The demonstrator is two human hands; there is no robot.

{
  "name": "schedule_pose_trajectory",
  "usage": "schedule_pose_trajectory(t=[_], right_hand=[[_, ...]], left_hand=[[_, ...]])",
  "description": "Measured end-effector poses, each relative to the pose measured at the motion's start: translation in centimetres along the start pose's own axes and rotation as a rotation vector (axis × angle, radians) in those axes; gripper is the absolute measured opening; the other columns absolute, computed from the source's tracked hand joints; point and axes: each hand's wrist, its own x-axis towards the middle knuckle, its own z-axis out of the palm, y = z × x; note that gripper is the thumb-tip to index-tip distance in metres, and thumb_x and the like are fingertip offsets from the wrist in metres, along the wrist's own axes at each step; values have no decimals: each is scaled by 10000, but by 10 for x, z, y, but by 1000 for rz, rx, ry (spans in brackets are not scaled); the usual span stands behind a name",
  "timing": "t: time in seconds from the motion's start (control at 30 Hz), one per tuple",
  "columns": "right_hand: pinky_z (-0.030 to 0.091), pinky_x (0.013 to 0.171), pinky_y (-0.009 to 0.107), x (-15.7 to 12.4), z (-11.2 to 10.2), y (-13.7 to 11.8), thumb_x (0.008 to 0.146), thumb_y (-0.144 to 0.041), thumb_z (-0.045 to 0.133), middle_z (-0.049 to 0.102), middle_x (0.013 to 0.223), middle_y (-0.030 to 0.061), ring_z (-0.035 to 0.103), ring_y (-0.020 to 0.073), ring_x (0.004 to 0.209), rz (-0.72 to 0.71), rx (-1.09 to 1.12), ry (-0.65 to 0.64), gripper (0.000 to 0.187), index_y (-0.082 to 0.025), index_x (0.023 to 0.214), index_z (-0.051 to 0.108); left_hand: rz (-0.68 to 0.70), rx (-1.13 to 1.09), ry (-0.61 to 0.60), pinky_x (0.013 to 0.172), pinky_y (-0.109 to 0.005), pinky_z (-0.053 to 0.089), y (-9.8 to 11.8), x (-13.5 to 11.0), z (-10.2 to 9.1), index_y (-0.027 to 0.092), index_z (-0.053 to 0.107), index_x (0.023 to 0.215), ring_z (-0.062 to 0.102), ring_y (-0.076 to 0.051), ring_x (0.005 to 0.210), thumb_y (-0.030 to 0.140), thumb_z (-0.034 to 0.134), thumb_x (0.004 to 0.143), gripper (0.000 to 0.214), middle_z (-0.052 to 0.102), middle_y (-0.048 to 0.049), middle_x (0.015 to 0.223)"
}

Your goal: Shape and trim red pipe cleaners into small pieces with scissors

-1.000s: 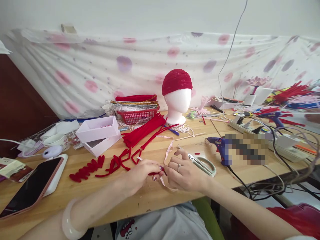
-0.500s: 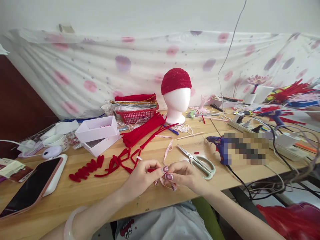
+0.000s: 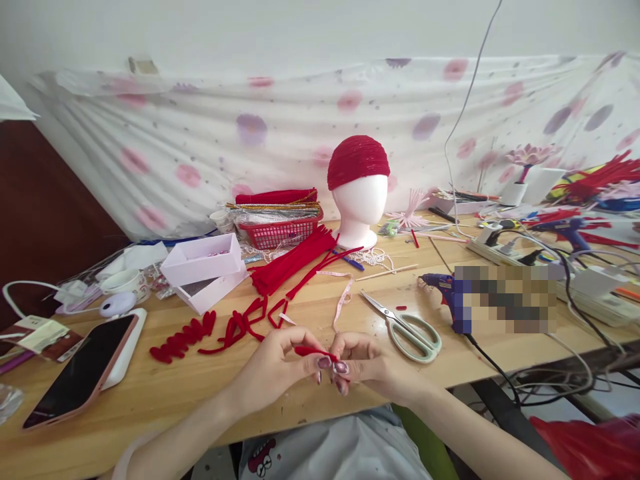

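- Red fuzzy strip (image 3: pixel 309 351), head view: held over the desk (image 3: pixel 173 393) near its front edge, between left hand (image 3: pixel 280 365) and right hand (image 3: pixel 373 363), one end poking out at the left.
- Grip: both hands pinched on the strip, thumbs and fingertips drawn close together. Cannot tell the hidden length or shape behind the fingers.
- Main risk, as judged: could twist or spring free at the pinch, from uneven pressure between hands or too small a purchase.
- Could crease in the wrong spot from squeezing too hard; probably soft and bendy, going by the looped red pieces (image 3: pixel 243 320) nearby.
- Measuring tape (image 3: pixel 343 303) running down to just behind the right fingers, lower end hidden: could snag or drag along with a pull toward the body.
- Scissors (image 3: pixel 400 328) lying just beyond the right hand, tips near the tape: could catch knuckles in a careless sideways sweep.
- Glue gun (image 3: pixel 447 290) farther right, nozzle pointing left. Cannot tell hot or cold; possible burn from a wide reach.
- Row of red petals (image 3: pixel 183 338) well left of the fingers: could scatter under a swinging forearm.
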Motion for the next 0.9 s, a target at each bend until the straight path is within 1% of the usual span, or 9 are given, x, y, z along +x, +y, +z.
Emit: schedule_pose_trajectory(t=[0.1, 0.2, 0.33, 0.43, 0.5, 0.6, 0.7, 0.8, 0.9], right_hand=[[444, 613, 236, -3, 3, 2, 698, -380, 865, 674, 685, 5, 595, 108, 591, -26, -7, 6, 340, -152, 762, 621], [439, 636, 241, -6, 11, -3, 771, -388, 805, 645, 694, 1, 570, 110, 630, -112, -196, -9, 298, -158, 730, 620], [457, 688, 276, -12, 22, -14, 899, -316, 676, 627, 721, 21, 566, 145, 703, -453, -622, -47, 236, -172, 717, 633], [463, 663, 274, -17, 27, -16, 931, -251, 631, 638, 730, 33, 578, 147, 690, -633, -776, -16, 190, -173, 759, 650], [459, 661, 271, -18, 27, -15, 921, -243, 648, 650, 731, 30, 580, 143, 683, -612, -817, 79, 169, -174, 768, 664], [463, 677, 285, -17, 25, -11, 885, -315, 699, 673, 724, 27, 584, 149, 678, -497, -796, 187, 184, -177, 764, 687], [473, 701, 304, -12, 24, -7, 857, -391, 719, 688, 739, 38, 597, 161, 692, -440, -695, 199, 237, -173, 767, 713], [474, 705, 308, -7, 25, -1, 845, -407, 726, 666, 726, 27, 592, 162, 696, -415, -579, 189, 251, -179, 743, 701], [473, 706, 312, -5, 28, 4, 844, -365, 729, 632, 719, 16, 575, 163, 710, -475, -531, 171, 230, -191, 713, 654]], left_hand=[[43, -39, 27, 701, -282, 434, -1, -6, 2, 180, 657, 676, 586, -163, 657, 511, 696, 788, 352, 647, -5, 628], [-20, -162, 92, 590, -262, 369, -4, -5, 7, 186, 611, 588, 473, -123, 525, 501, 706, 770, 376, 540, 31, 497], [-157, -349, 95, 498, -262, 245, -6, 1, 14, 174, 598, 549, 334, -86, 459, 451, 763, 678, 347, 439, 56, 467], [-157, -359, 72, 499, -266, 236, 0, 4, 14, 168, 590, 527, 326, -81, 467, 421, 768, 658, 336, 446, 50, 477], [-116, -298, 81, 508, -263, 260, 4, 5, 12, 167, 590, 534, 354, -84, 476, 416, 760, 679, 335, 469, 43, 480], [-80, -223, 138, 514, -252, 299, 7, 5, 10, 162, 598, 572, 398, -87, 496, 403, 784, 667, 319, 512, 36, 517], [-68, -208, 179, 512, -240, 324, 5, 3, 8, 163, 593, 595, 428, -92, 521, 393, 805, 649, 317, 521, 37, 552], [-62, -237, 153, 511, -238, 327, 0, 1, 8, 166, 579, 589, 431, -92, 525, 374, 815, 643, 319, 505, 42, 551], [-52, -352, 170, 504, -232, 296, -5, -1, 12, 167, 548, 557, 392, -76, 508, 357, 806, 649, 333, 477, 49, 537]])
